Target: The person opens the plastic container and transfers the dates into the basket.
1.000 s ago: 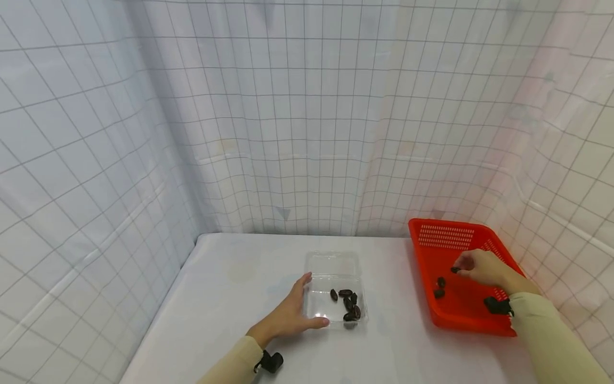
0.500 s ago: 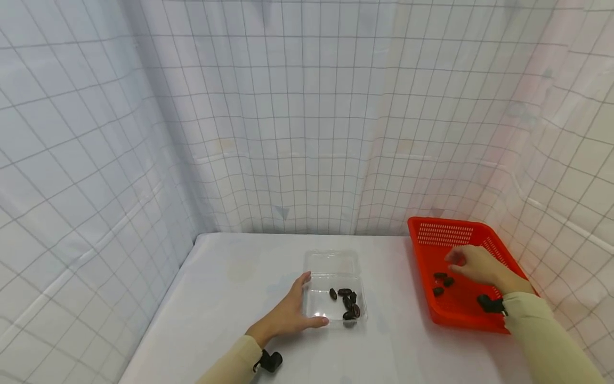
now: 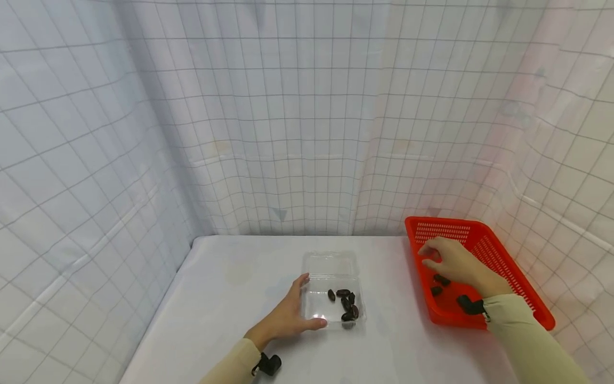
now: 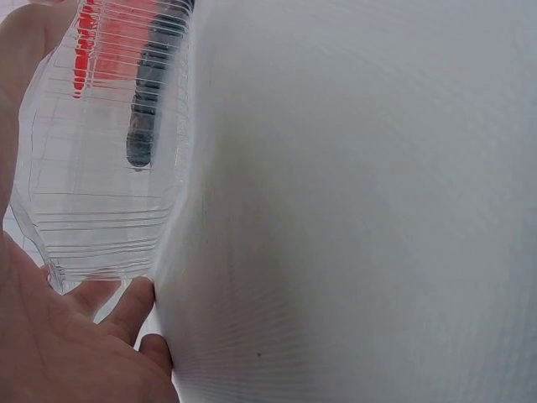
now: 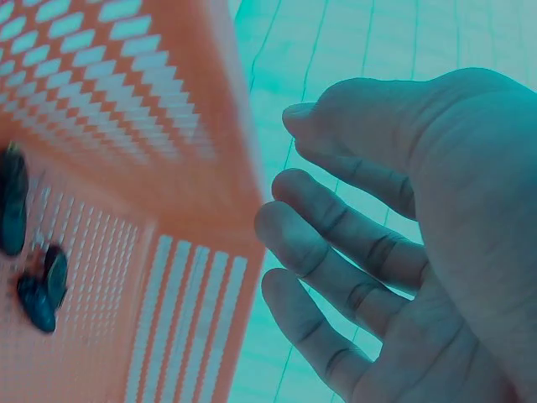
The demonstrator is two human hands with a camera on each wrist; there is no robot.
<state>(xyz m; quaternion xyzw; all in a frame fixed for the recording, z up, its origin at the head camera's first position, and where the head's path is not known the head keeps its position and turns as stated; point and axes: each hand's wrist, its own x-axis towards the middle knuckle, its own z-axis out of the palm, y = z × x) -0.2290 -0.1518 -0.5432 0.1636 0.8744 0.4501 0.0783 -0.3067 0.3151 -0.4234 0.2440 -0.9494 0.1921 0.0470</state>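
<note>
A clear plastic clamshell box [image 3: 316, 304] stands on the table with its lid [image 3: 331, 263] folded back. Several dark brown dates [image 3: 346, 303] lie in its right half. My left hand [image 3: 285, 314] holds the box at its left side, thumb at the front edge and fingers at the back left. In the left wrist view the fingers [image 4: 126, 311] rest against the ribbed wall. My right hand [image 3: 455, 261] is over the red basket [image 3: 431, 309], fingers loosely bent, thumb apart from them, with nothing seen between. Dates [image 5: 38, 290] lie on the basket floor below it.
White grid-patterned sheeting [image 3: 297, 133] encloses the table at the back and both sides. The basket stands at the table's right, close to the side sheeting. White tabletop [image 3: 388, 304] separates the box from the basket.
My right hand pinched a date over the basket, then let it drop among the others, and has since moved left, toward the basket's left rim. My left hand and the box have stayed put.
</note>
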